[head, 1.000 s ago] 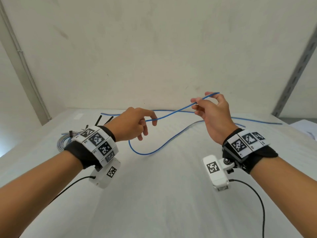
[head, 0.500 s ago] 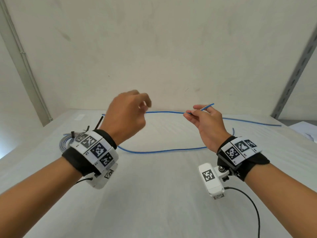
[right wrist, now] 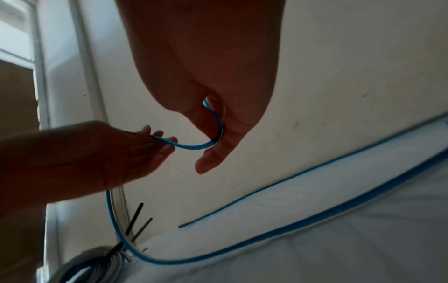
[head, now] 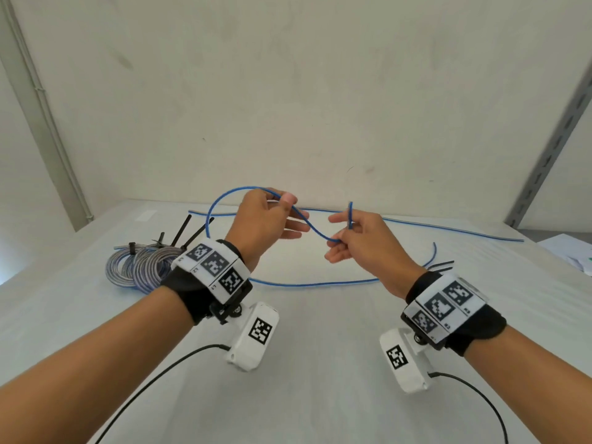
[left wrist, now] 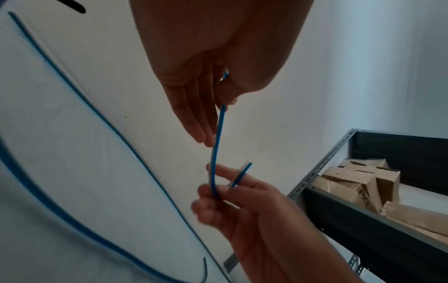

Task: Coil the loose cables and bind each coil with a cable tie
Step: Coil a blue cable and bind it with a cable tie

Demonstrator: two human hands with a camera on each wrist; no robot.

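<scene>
A long blue cable (head: 315, 234) sags in a short arc between my two raised hands. My left hand (head: 286, 200) pinches it between thumb and forefinger, and behind that hand it arches up in a loop (head: 214, 205), then drops to the table. My right hand (head: 348, 226) pinches the cable near its free end, which sticks up above the fingers. The left wrist view shows the cable (left wrist: 216, 147) running from my left hand (left wrist: 224, 104) down to the right hand (left wrist: 219, 193). In the right wrist view the cable (right wrist: 194, 147) curves through my right hand (right wrist: 217, 134).
Two grey cable coils (head: 141, 267) bound with black ties lie at the table's left. The rest of the blue cable trails over the table (head: 320, 284), and a second blue cable (head: 448, 231) runs along the back wall. Loose black ties (head: 443, 264) lie on the right. A metal shelf with cardboard boxes (left wrist: 363, 181) stands to the right.
My left hand has brought its stretch of cable right, close to the right hand, so a loop now arches behind it. The right hand keeps its pinch near the cable's end.
</scene>
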